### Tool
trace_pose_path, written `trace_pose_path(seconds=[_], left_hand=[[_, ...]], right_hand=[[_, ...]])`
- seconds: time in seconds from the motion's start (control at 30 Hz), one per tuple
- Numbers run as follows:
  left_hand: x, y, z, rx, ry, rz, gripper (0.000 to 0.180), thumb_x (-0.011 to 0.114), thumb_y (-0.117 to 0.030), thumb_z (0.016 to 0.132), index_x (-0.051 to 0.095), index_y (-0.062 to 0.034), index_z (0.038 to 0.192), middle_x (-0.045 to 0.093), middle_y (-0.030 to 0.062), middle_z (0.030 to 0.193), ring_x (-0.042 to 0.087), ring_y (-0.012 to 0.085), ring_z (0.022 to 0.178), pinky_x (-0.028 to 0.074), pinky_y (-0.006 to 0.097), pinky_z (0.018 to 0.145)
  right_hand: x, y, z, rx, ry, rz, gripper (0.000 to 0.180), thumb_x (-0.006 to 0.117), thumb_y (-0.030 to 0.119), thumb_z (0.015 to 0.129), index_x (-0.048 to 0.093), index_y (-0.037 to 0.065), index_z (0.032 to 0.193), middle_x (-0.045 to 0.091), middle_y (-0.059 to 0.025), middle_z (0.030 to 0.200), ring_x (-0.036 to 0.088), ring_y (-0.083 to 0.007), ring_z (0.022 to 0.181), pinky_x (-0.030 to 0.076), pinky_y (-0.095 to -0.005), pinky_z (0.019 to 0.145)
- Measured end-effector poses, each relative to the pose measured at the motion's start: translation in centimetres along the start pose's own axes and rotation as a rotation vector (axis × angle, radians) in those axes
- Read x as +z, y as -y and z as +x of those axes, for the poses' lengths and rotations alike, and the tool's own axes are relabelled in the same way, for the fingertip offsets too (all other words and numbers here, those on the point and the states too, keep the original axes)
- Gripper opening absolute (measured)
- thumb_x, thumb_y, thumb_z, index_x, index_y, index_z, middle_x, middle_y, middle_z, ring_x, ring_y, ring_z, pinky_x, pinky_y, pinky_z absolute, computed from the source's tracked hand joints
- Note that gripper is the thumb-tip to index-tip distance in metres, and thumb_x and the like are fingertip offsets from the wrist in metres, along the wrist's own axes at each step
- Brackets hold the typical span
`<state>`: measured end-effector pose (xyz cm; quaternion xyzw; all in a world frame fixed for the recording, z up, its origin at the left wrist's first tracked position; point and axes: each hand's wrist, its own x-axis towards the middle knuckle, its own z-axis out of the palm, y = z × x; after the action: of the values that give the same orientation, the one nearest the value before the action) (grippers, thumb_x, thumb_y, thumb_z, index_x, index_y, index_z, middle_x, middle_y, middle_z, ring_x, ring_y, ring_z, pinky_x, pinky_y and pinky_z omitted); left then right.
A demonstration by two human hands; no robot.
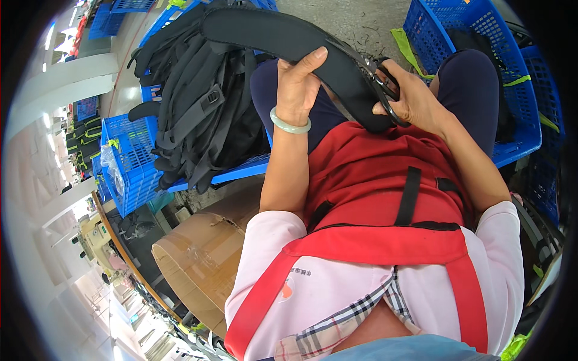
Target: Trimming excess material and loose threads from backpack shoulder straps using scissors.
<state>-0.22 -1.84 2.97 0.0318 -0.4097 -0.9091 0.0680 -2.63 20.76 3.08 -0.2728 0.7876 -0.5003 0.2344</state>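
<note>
Red apron (385,180) nearest; black padded strap (289,42) gripped by left hand (298,90), right hand (412,99) probably holding scissors (388,90).

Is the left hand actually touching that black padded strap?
Touching. The head view shows the left hand gripping the black strap, thumb pressed on its top face and the palm wrapped beneath it.

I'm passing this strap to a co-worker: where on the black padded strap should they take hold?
Probably the free far end of the strap, from the left: it sticks out wide and clear. The left hand clamps the middle; the right hand holds scissors at the near end.
</note>
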Motion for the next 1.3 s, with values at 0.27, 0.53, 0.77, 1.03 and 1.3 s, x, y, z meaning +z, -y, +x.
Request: trace_pose_path(seconds=[0.27,0.53,0.77,1.03,1.3], left_hand=[[-0.1,-0.1,-0.2,0.004,0.054,0.023,0.017,0.067,0.007,0.080,0.067,-0.0042,0.093,0.067,0.0039,0.089,0.065,0.0149,0.082,0.052,0.029,0.077],[0.0,0.1,-0.3,-0.033,0.043,0.026,0.016,0.068,0.006,0.079,0.067,-0.0043,0.092,0.068,0.0041,0.088,0.065,0.0147,0.081,0.052,0.028,0.076],[0.2,0.2,-0.5,-0.038,0.040,0.025,0.016,0.068,0.006,0.079,0.067,-0.0039,0.092,0.068,0.0046,0.088,0.065,0.0150,0.081,0.052,0.028,0.076],[-0.1,0.4,-0.5,-0.060,0.055,0.011,0.017,0.068,0.006,0.079,0.067,-0.0038,0.093,0.068,0.0041,0.089,0.065,0.0149,0.081,0.052,0.028,0.076],[0.6,-0.1,-0.2,0.065,0.028,0.016,0.016,0.070,0.005,0.079,0.068,-0.0047,0.092,0.068,0.0031,0.088,0.064,0.0138,0.080,0.051,0.028,0.078]], right_hand=[[0.0,0.2,0.5,0.003,0.034,0.011,0.060,0.078,0.041,0.073,0.049,0.002,0.109,0.048,-0.0083,0.071,0.044,-0.0199,0.065,0.040,-0.0332,0.062],[-0.1,-0.3,0.8,0.060,0.089,0.139,0.059,0.077,0.044,0.073,0.049,0.001,0.102,0.048,-0.0095,0.072,0.041,-0.0215,0.065,0.040,-0.0326,0.062],[-0.5,0.9,0.5,-0.111,0.034,0.027,0.053,0.075,0.042,0.077,0.050,0.000,0.099,0.048,-0.0093,0.072,0.042,-0.0168,0.067,0.040,-0.0320,0.063],[-0.4,0.1,0.6,-0.064,0.046,0.022,0.044,0.073,0.035,0.082,0.052,-0.001,0.099,0.050,-0.0085,0.074,0.044,-0.0141,0.070,0.041,-0.0308,0.065],[-0.5,0.0,0.7,-0.060,0.013,0.064,0.041,0.073,0.033,0.081,0.054,0.000,0.094,0.050,-0.0074,0.072,0.045,-0.0153,0.070,0.041,-0.0311,0.064]])
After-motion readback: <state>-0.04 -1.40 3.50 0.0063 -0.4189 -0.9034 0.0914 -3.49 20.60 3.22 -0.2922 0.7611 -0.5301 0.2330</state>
